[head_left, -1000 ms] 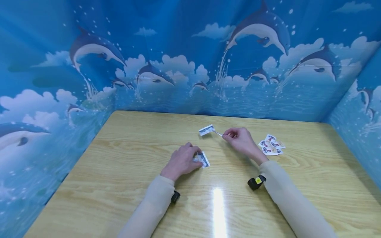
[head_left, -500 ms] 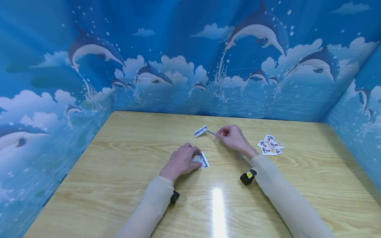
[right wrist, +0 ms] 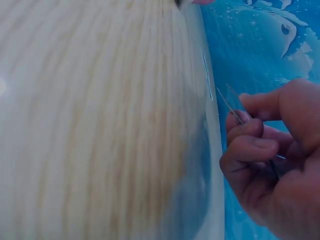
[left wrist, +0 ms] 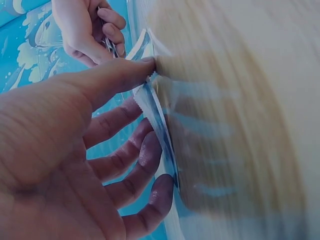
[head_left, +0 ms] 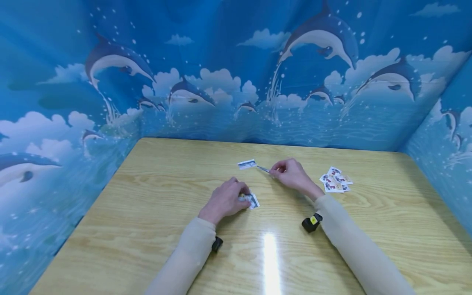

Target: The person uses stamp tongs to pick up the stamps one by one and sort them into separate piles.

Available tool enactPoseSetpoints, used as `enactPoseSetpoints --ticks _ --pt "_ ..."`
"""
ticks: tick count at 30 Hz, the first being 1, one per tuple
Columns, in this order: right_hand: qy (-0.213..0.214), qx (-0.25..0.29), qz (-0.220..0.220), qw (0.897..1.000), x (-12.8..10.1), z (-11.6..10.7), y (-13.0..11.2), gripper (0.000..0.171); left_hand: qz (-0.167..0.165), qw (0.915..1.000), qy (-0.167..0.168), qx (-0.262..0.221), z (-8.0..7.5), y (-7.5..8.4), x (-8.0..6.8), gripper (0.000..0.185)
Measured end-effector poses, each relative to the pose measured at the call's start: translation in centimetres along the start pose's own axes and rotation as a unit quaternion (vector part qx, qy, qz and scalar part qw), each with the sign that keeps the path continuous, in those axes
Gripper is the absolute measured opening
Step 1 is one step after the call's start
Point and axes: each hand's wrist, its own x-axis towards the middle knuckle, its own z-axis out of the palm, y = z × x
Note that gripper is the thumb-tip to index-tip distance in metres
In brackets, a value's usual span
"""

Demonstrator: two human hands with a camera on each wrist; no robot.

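In the head view my left hand (head_left: 226, 198) keeps a small flat blue-and-white packet (head_left: 252, 200) against the table between thumb and fingertips, covering part of it. The left wrist view shows the saw-toothed edge of this packet (left wrist: 155, 110) under the fingers. My right hand (head_left: 290, 174) pinches metal tweezers (head_left: 263, 169). Their tips stand apart in the right wrist view, where the tweezers (right wrist: 229, 104) have nothing between them. Just left of the tips, a small blue-and-white piece (head_left: 246, 164) lies on the table; whether they touch it I cannot tell.
Several small printed white pieces (head_left: 334, 181) lie in an overlapping pile right of my right hand. The wooden table (head_left: 155, 196) ends at a dolphin-print curtain (head_left: 221, 119) behind and at the sides.
My right hand has carried the small blue-and-white piece left with the tweezers and let it go onto the table. The tweezers have drawn back slightly right. My left hand stays in place.
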Motion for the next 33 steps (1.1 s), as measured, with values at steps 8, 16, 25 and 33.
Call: enactPoseSetpoints --ticks 8,16,25,33 --pt "-0.049 -0.019 -0.033 0.998 -2.3 -0.9 0.4 0.018 -0.001 1.0 -0.003 0.001 0.3 -0.1 0.2 0.031" --pt "-0.105 -0.003 -0.062 0.993 -4.6 -1.2 1.0 0.014 0.006 1.0 0.0 -0.003 0.3 -0.2 0.0 0.031" --pt "-0.128 0.003 -0.097 0.987 -5.5 -0.3 1.1 0.01 0.001 0.9999 0.002 -0.011 0.2 -0.2 -0.1 0.029" --pt "-0.133 0.004 -0.108 0.985 -5.6 0.0 1.1 0.009 -0.005 0.9999 0.003 -0.009 0.3 -0.1 0.1 0.028"
